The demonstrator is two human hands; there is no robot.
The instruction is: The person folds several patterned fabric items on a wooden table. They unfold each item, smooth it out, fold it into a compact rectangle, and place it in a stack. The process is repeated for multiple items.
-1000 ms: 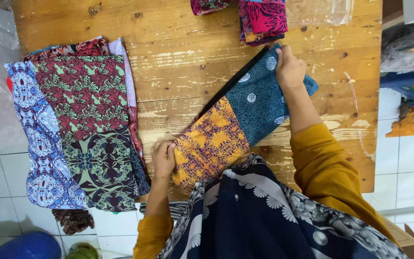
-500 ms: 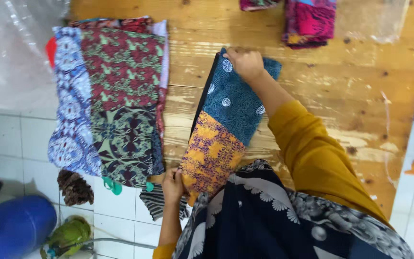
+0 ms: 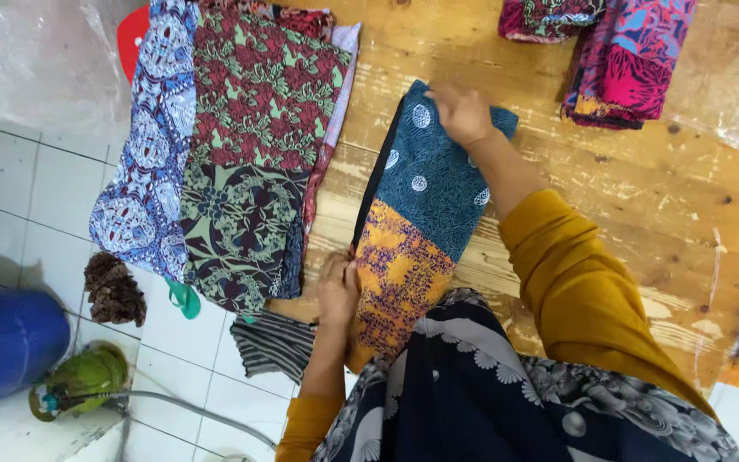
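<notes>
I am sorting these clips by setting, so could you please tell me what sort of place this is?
Probably a small textile or batik workshop, or a shop's packing corner. Stacks of patterned folded cloths lie on a rough wooden table, clear plastic sheeting sits beside it, and the floor is white tile.
</notes>
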